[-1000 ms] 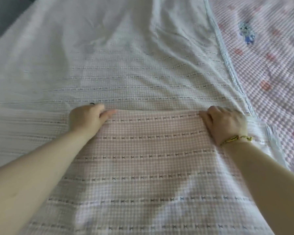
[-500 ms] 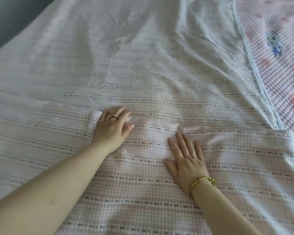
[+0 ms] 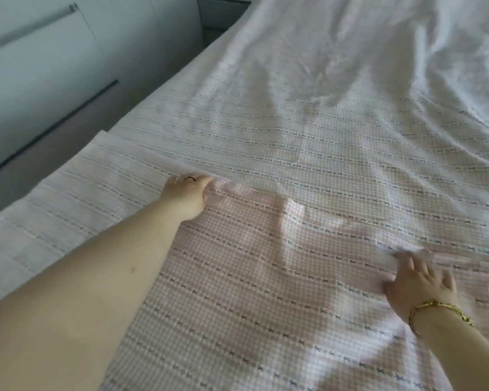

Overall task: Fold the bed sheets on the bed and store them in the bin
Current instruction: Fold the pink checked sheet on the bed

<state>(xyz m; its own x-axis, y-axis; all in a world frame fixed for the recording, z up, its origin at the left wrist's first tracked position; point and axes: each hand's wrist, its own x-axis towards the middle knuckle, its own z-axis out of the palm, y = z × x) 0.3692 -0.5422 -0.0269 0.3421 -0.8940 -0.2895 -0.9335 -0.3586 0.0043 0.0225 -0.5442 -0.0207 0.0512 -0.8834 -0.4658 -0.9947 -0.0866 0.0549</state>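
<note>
white cupboard doors (image 3: 40,69) stand on the left. the bed (image 3: 153,103) fills the rest, and the pink checked sheet (image 3: 308,153) lies spread over it, with its near part folded over. the left hand (image 3: 187,194) pinches the fold's edge with curled fingers. the right hand (image 3: 419,280) is blurry, its fingers spread flat on the sheet by 1 bunched bit. a gold bracelet (image 3: 441,310) is on that wrist, a thin ring (image 3: 191,178) on the left hand.

My only camera sat on my head, facing forward and down over the bed sheet (image 3: 308,153), near enough that my left forearm (image 3: 82,292) filled the lower left corner.
</note>
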